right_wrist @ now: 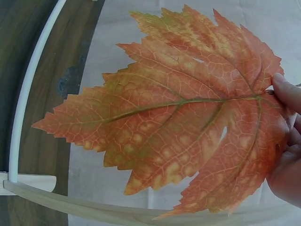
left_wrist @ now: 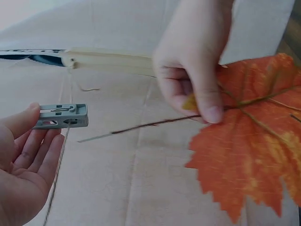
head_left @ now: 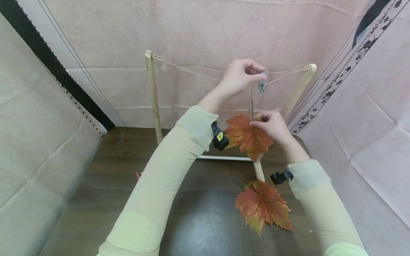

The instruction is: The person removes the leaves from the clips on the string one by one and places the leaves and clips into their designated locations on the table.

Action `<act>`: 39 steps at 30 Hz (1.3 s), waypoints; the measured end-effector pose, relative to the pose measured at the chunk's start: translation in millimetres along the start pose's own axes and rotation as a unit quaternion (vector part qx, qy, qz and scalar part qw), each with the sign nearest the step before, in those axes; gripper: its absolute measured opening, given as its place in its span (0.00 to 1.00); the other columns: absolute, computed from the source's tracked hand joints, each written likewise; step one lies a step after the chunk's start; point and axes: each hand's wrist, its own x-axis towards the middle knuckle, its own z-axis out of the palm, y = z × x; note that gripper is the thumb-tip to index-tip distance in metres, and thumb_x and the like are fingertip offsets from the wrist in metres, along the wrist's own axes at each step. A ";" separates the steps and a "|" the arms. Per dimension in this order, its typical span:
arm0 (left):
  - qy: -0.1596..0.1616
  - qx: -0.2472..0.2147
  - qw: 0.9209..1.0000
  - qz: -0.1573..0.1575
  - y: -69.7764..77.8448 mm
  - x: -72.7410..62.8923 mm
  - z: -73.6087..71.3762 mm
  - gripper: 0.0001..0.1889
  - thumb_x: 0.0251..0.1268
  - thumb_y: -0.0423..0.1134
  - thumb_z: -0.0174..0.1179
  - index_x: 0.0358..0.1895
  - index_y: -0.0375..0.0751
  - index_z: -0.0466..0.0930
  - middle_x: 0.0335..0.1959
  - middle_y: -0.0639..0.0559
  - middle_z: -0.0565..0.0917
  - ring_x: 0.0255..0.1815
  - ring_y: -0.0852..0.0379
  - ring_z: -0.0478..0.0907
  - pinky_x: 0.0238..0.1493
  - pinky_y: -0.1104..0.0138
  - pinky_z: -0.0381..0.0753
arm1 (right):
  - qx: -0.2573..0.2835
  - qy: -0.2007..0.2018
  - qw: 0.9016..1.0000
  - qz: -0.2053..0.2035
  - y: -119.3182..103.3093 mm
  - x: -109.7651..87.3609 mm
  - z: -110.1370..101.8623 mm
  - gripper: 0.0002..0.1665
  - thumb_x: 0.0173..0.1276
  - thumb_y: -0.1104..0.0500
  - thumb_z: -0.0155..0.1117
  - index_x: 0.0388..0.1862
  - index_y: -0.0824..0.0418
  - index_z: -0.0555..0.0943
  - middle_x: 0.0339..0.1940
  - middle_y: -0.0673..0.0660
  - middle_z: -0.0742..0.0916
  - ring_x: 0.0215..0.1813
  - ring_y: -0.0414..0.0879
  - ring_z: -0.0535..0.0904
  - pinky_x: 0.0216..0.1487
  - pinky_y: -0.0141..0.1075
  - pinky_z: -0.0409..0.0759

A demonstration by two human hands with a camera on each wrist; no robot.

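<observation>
My left hand [head_left: 241, 77] pinches a grey clothespin [head_left: 261, 82] between thumb and fingers, up at the thin string [head_left: 189, 70]. In the left wrist view the clothespin [left_wrist: 63, 116] sits over the string, its front end pointing toward the leaf stem. Below and to the right, my right hand [head_left: 272, 124] pinches an orange-red maple leaf [head_left: 246, 137] near the base of its stem. That stem [head_left: 252, 103] points up, its tip just under the clothespin. The right wrist view shows the leaf [right_wrist: 188, 113] spread flat, with thumb on its base.
Two wooden posts [head_left: 153, 96] [head_left: 299, 87] hold the string between them. A white rod [head_left: 224, 158] runs low across the frame. Another orange maple leaf [head_left: 264, 206] lies on the dark wooden table [head_left: 205, 227]. Pale cloth walls [head_left: 48, 142] enclose the space.
</observation>
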 end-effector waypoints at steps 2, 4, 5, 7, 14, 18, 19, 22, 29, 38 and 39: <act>0.008 -0.020 1.000 0.000 2.7 0.1 -2.8 0.11 0.58 0.36 0.65 0.43 0.39 0.82 0.40 0.48 0.86 0.40 0.61 0.80 0.42 0.77 0.76 | -0.004 -0.007 1.000 -0.001 0.1 -1.1 0.5 0.11 0.59 0.57 0.68 0.28 0.65 0.82 0.21 0.42 0.79 0.25 0.38 0.68 0.27 0.30 0.68; 0.014 -0.037 0.999 -0.004 5.5 0.1 -6.2 0.11 0.58 0.36 0.65 0.43 0.39 0.82 0.41 0.49 0.85 0.40 0.61 0.80 0.42 0.77 0.77 | -0.007 -0.012 1.000 -0.004 -0.2 -1.7 1.0 0.10 0.60 0.57 0.68 0.29 0.64 0.83 0.22 0.42 0.79 0.26 0.38 0.69 0.27 0.30 0.68; 0.018 -0.045 0.999 -0.006 6.5 -0.1 -7.9 0.11 0.58 0.36 0.65 0.43 0.39 0.82 0.41 0.49 0.85 0.41 0.61 0.80 0.42 0.77 0.77 | -0.008 -0.014 1.000 -0.006 -0.4 -1.9 1.4 0.10 0.60 0.57 0.68 0.29 0.64 0.83 0.23 0.42 0.79 0.26 0.39 0.69 0.28 0.30 0.69; 0.023 -0.055 0.998 -0.009 8.0 -0.7 -11.6 0.11 0.58 0.36 0.65 0.43 0.40 0.82 0.41 0.49 0.85 0.41 0.61 0.80 0.42 0.77 0.77 | -0.007 -0.019 1.000 -0.007 0.1 -2.1 2.8 0.10 0.60 0.57 0.68 0.30 0.64 0.83 0.24 0.43 0.81 0.27 0.39 0.70 0.28 0.30 0.69; 0.041 -0.072 0.997 0.000 8.6 -5.5 -21.5 0.10 0.59 0.36 0.64 0.43 0.39 0.82 0.42 0.49 0.84 0.40 0.61 0.78 0.43 0.76 0.77 | -0.014 -0.042 0.999 0.003 7.8 -6.9 10.7 0.11 0.60 0.55 0.68 0.29 0.63 0.83 0.25 0.49 0.83 0.28 0.40 0.72 0.31 0.31 0.72; 0.052 -0.087 0.995 0.002 7.9 -8.1 -27.3 0.10 0.59 0.35 0.64 0.43 0.38 0.82 0.43 0.50 0.84 0.41 0.61 0.78 0.43 0.76 0.76 | -0.025 -0.049 0.998 0.008 11.2 -9.7 13.9 0.10 0.60 0.56 0.68 0.29 0.63 0.82 0.25 0.53 0.83 0.28 0.43 0.72 0.31 0.32 0.73; 0.051 -0.091 0.995 -0.002 7.9 -8.9 -29.2 0.10 0.59 0.35 0.64 0.44 0.38 0.82 0.43 0.51 0.83 0.42 0.61 0.78 0.44 0.76 0.77 | -0.025 -0.050 0.998 0.008 11.8 -9.9 14.2 0.10 0.60 0.56 0.68 0.29 0.63 0.82 0.26 0.53 0.83 0.28 0.43 0.72 0.31 0.32 0.73; 0.051 -0.097 0.994 -0.010 6.8 -11.6 -35.6 0.11 0.59 0.36 0.63 0.45 0.39 0.81 0.41 0.51 0.83 0.42 0.61 0.78 0.45 0.75 0.77 | -0.026 -0.055 0.998 0.009 12.2 -10.6 14.0 0.10 0.60 0.56 0.68 0.29 0.63 0.82 0.26 0.53 0.84 0.28 0.43 0.72 0.31 0.32 0.72; 0.064 -0.117 0.991 0.009 -2.1 -21.3 -47.4 0.12 0.59 0.32 0.63 0.46 0.33 0.80 0.37 0.49 0.83 0.37 0.61 0.79 0.46 0.71 0.80 | -0.039 -0.076 0.996 0.016 13.8 -11.9 12.8 0.11 0.60 0.56 0.68 0.28 0.64 0.82 0.26 0.53 0.83 0.30 0.44 0.73 0.35 0.35 0.72; 0.065 -0.081 0.994 -0.022 -17.5 -43.8 -63.9 0.11 0.58 0.33 0.63 0.45 0.35 0.81 0.33 0.54 0.82 0.36 0.61 0.78 0.45 0.72 0.79 | -0.047 -0.114 0.992 0.026 19.3 -18.6 8.5 0.11 0.59 0.54 0.69 0.26 0.61 0.81 0.24 0.50 0.83 0.29 0.42 0.72 0.35 0.34 0.72; 0.066 -0.080 0.994 -0.027 -19.6 -46.6 -65.2 0.11 0.58 0.33 0.64 0.45 0.35 0.81 0.33 0.54 0.82 0.36 0.61 0.78 0.45 0.71 0.79 | -0.048 -0.119 0.991 0.025 20.1 -19.3 7.9 0.11 0.59 0.54 0.68 0.26 0.61 0.81 0.24 0.50 0.83 0.29 0.42 0.71 0.35 0.34 0.72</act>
